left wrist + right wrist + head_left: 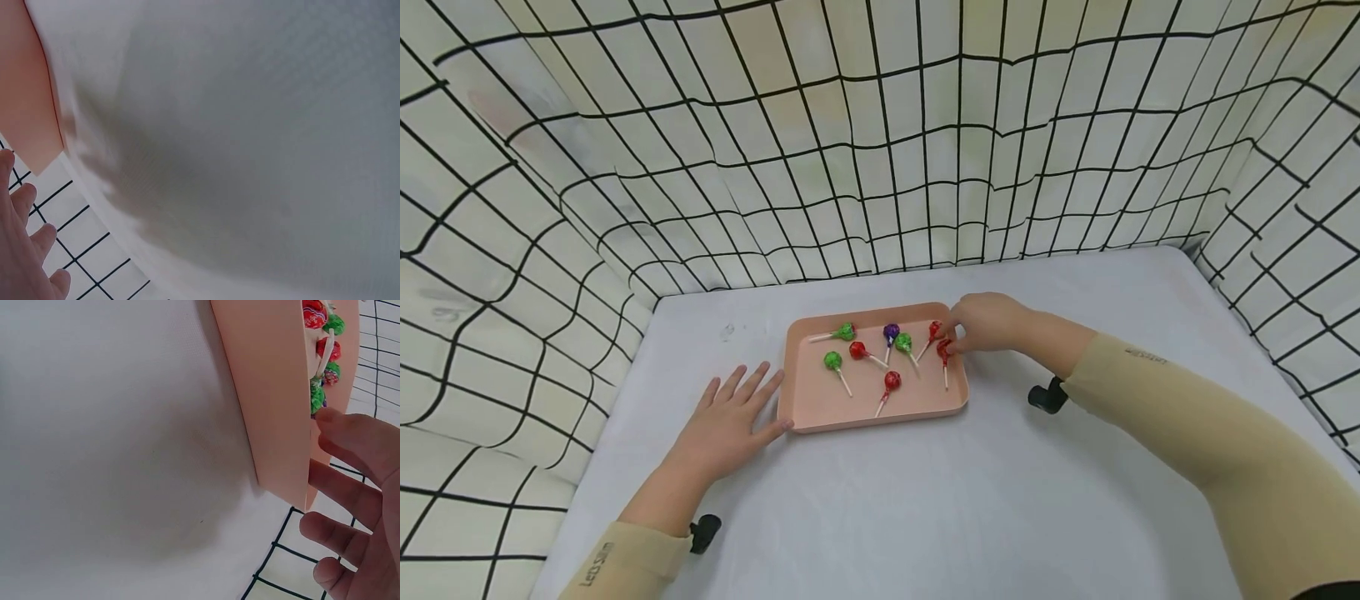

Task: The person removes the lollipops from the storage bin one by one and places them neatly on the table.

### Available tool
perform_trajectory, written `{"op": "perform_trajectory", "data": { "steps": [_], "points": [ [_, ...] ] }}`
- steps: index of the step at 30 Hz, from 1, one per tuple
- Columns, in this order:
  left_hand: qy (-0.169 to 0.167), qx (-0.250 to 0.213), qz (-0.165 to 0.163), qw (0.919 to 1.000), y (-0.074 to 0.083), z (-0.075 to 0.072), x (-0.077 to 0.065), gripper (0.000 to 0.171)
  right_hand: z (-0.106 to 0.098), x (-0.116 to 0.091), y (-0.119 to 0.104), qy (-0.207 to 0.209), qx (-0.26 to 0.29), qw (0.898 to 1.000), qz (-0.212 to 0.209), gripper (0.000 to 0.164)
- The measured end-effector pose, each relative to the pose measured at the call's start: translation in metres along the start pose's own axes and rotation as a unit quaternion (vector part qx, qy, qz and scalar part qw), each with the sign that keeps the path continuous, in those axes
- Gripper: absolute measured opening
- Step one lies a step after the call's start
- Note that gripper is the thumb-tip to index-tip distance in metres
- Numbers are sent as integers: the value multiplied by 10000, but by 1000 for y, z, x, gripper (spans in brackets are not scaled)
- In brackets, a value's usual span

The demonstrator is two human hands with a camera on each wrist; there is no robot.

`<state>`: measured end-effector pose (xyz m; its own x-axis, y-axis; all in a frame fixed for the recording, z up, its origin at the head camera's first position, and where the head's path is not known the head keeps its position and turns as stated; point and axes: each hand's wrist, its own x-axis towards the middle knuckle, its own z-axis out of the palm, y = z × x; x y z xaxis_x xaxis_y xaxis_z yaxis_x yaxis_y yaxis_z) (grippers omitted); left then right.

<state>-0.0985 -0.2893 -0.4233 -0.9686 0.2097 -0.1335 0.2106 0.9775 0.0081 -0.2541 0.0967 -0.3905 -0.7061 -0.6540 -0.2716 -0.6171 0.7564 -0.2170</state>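
A shallow pink tray holds several wrapped lollipops. Three have green wrappers, such as the green lollipop at the left. A purple lollipop lies near the back, and a red lollipop near the front. My right hand reaches over the tray's right rim, thumb and index finger bent close beside two red lollipops; I cannot tell whether it pinches one. Its other fingers stay outside the rim in the right wrist view. Fingers spread, my left hand has its thumb at the tray's front left corner.
A white cloth covers the table under the tray. White panels with a black grid rise behind the table and along both sides. Black wrist cameras sit at both sleeve cuffs.
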Motion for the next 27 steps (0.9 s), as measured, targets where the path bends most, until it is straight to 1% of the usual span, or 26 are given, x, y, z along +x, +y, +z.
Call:
{"op": "perform_trajectory", "data": {
  "steps": [4, 7, 16, 27],
  "points": [
    [-25, -40, -6, 10000, 0, 1, 0, 84, 0, 9, -1, -228, 11, 9997, -7, 24],
    [-43, -82, -13, 10000, 1, 0, 0, 84, 3, 14, 0, -296, 77, 9995, -25, 21],
    [-83, -43, -9, 10000, 1, 1, 2, 84, 5, 19, -2, -349, 40, 9994, -45, 15],
    [-105, -83, 31, 9999, 2, -1, 3, 85, 12, 25, -6, -423, 215, 9989, -34, 14]
  ]
}}
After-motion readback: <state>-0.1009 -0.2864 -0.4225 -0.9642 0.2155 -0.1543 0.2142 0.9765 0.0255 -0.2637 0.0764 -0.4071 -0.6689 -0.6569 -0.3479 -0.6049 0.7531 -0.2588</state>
